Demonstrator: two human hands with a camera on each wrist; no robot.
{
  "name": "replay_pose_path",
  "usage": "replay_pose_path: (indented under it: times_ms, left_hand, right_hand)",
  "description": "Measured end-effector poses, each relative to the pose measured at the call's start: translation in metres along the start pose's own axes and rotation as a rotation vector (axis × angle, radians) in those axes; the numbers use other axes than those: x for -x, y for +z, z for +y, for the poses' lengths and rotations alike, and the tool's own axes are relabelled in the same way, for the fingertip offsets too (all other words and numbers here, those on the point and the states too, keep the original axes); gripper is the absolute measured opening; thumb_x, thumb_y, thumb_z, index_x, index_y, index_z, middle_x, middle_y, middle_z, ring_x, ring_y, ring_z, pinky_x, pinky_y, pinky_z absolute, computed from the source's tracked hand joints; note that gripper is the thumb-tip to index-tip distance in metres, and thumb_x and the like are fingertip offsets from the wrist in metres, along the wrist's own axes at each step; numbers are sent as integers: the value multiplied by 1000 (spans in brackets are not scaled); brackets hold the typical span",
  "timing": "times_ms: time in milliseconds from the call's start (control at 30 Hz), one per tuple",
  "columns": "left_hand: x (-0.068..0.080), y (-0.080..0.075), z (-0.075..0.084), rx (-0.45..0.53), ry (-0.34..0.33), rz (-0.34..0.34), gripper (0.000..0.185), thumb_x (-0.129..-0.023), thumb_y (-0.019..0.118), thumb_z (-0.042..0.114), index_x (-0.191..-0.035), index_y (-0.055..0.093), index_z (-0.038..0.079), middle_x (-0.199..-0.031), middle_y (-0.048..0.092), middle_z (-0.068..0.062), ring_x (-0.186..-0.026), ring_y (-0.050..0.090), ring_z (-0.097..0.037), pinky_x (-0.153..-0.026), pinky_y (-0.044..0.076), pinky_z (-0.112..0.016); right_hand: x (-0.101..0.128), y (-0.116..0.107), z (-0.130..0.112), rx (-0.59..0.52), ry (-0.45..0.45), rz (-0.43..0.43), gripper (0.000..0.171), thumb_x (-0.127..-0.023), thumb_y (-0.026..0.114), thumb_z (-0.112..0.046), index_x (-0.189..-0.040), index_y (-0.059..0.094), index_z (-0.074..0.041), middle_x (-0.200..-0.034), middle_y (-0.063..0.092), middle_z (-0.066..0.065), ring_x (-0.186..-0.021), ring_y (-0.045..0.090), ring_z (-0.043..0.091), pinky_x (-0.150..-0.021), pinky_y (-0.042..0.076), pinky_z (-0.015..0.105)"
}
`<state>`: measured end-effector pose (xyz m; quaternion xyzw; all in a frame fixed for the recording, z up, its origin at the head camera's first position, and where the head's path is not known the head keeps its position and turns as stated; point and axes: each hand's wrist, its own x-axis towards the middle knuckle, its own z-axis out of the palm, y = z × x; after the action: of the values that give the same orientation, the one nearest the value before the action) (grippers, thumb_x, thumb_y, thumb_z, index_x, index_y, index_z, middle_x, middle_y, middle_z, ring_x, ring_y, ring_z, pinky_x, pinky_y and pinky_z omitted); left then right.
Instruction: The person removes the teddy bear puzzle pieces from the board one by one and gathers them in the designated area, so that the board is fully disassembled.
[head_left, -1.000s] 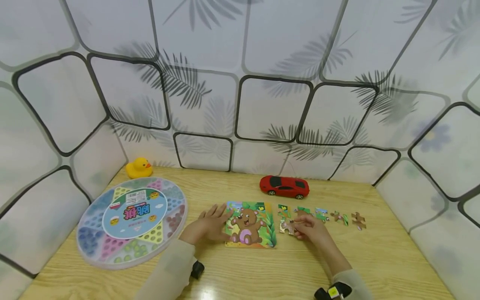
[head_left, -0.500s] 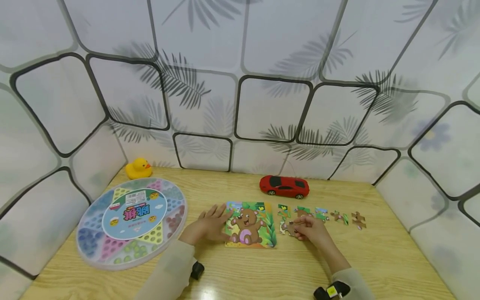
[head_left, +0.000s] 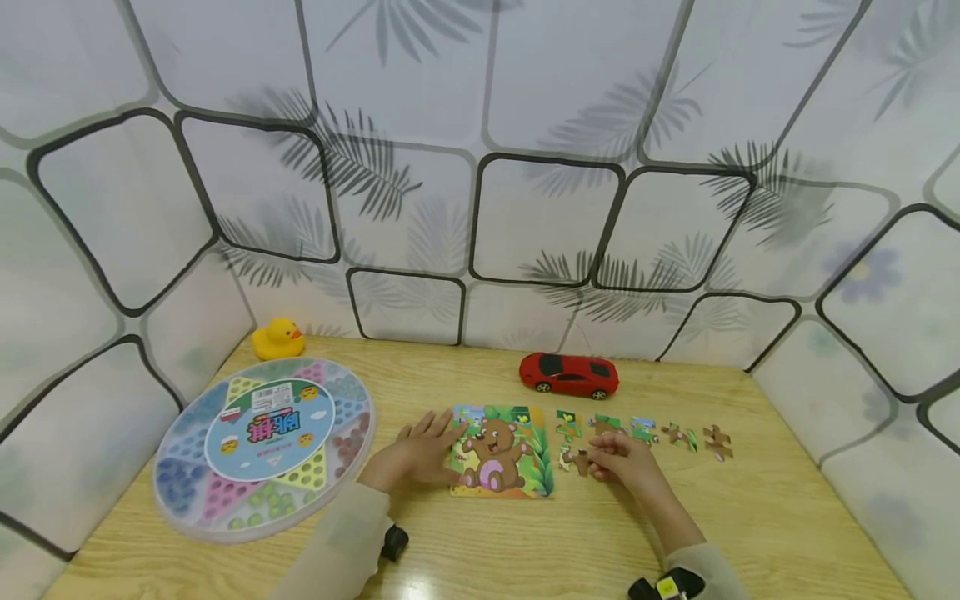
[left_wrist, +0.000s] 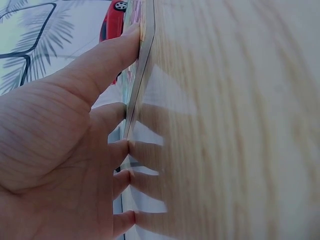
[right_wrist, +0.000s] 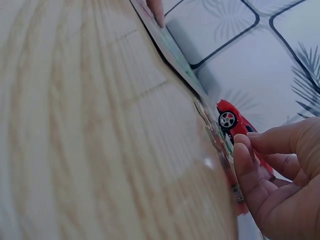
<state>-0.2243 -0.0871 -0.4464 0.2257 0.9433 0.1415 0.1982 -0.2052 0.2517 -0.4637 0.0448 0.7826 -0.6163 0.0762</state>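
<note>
Two hands: left hand [head_left: 417, 451] flat on puzzle board [head_left: 501, 450]; right hand [head_left: 622, 457] pinching puzzle piece [head_left: 577, 457].

Hands [head_left: 414, 454] on bear puzzle [head_left: 501, 451]

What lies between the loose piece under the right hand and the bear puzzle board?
Nothing visible: the puzzle piece at the right hand lies just right of the bear puzzle board, with only bare table between them.
</note>
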Motion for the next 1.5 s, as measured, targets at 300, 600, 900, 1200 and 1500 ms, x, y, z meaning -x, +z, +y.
replay_pose_path:
  times_ms: [300, 600, 900, 1200, 1500]
  left_hand:
    - [2, -3, 1, -3, 0, -7, 85, -86, 61, 52, -152, 21, 18, -158, 7, -13, -143, 5, -37, -109, 12, -61]
    - [2, -1, 1, 16, 2, -3, 85, -86, 62, 53, -152, 23, 17, -158, 8, -14, -143, 6, -37, -109, 12, -61]
    - [2, 0, -1, 13, 7, 5, 85, -85, 62, 54, -152, 23, 18, -158, 7, -13, -143, 6, -37, -109, 12, -61]
    - [3, 0, 0, 21, 0, 0, 86, -85, 60, 56, -152, 21, 19, -159, 6, -12, -144, 4, -36, -109, 11, -61]
    - [3, -1, 0, 27, 3, -6, 86, -85, 61, 55, -152, 21, 19, -159, 5, -12, -144, 4, -36, -109, 11, -61]
  right_hand:
    - [4, 9, -13, -42, -64, -58, 36, -91, 61, -2, -119, 50, 19, -89, 66, 10, -73, 66, 11, -67, 55, 25]
    - [-1, 35, -19, -52, -122, -195, 38, -90, 62, -4, -117, 49, 21, -83, 64, 7, -71, 64, 10, -66, 54, 24]
    - [-7, 75, -21, -34, -108, -258, 33, -90, 62, -5, -112, 54, 18, -82, 64, 5, -67, 62, 9, -63, 54, 23]
    - [-3, 105, -25, 4, -148, -346, 27, -90, 62, -6, -110, 60, 12, -85, 66, 13, -67, 61, 11, -62, 54, 24]
    - [-7, 88, -27, 134, -146, -270, 25, -91, 61, -7, -109, 61, 11, -80, 64, 7, -62, 57, 11, -55, 51, 23]
